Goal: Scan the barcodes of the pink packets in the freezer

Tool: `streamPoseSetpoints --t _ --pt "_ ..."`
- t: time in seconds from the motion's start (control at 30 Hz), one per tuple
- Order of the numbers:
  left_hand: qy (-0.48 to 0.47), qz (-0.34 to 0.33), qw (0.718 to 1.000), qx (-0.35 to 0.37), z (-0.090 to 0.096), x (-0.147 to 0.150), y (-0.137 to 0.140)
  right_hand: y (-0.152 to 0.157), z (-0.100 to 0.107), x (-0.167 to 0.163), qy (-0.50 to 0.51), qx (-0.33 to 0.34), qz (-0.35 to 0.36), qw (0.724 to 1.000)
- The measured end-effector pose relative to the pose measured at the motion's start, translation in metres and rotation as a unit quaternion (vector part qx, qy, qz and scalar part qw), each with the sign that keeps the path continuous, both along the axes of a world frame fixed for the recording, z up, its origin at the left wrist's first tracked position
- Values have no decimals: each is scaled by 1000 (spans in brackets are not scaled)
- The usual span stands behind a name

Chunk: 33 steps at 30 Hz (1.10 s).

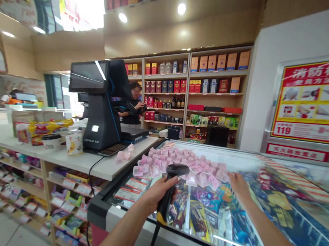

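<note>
Wrapped around the handle of a black barcode scanner (pixel 167 197), my left hand (pixel 158 191) keeps it upright over the near part of the glass-topped freezer (pixel 251 158). The scanner's head points away from me, and its cable hangs down in front. Many small pink cups with clear film lids, jelly-cup-like pieces (pixel 202 177), lie in a loose pile on the glass beyond the scanner. At the pile's right edge is my right hand (pixel 237 185), fingers stretched toward the nearest cups with no cup visible in them; whether they touch is unclear.
On the white counter (pixel 108 168) to the left stand a cash register (pixel 101 108), a few pink cups (pixel 125 154) and packaged snacks (pixel 48 129). Wrapped goods fill the freezer under the glass. Behind it, a person (pixel 134 106) stands near shelves (pixel 167 78) of boxes and bottles.
</note>
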<state>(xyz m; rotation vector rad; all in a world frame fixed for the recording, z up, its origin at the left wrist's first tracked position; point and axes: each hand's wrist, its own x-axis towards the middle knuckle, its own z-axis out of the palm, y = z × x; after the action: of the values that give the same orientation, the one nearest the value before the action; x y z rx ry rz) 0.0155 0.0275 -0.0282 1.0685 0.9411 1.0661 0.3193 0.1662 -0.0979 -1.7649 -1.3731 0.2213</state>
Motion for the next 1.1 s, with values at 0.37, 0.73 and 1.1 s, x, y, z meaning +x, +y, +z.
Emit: streamPoseSetpoints --t 0.37,0.73,1.1 --pt "-14 -44 999 22 16 16 30 7 -16 -6 0 36 99 994" --pt "67 -45 997 9 10 9 38 -7 15 10 179 63 73 979" --pt "105 -124 987 10 15 33 25 -25 20 11 20 28 111 993"
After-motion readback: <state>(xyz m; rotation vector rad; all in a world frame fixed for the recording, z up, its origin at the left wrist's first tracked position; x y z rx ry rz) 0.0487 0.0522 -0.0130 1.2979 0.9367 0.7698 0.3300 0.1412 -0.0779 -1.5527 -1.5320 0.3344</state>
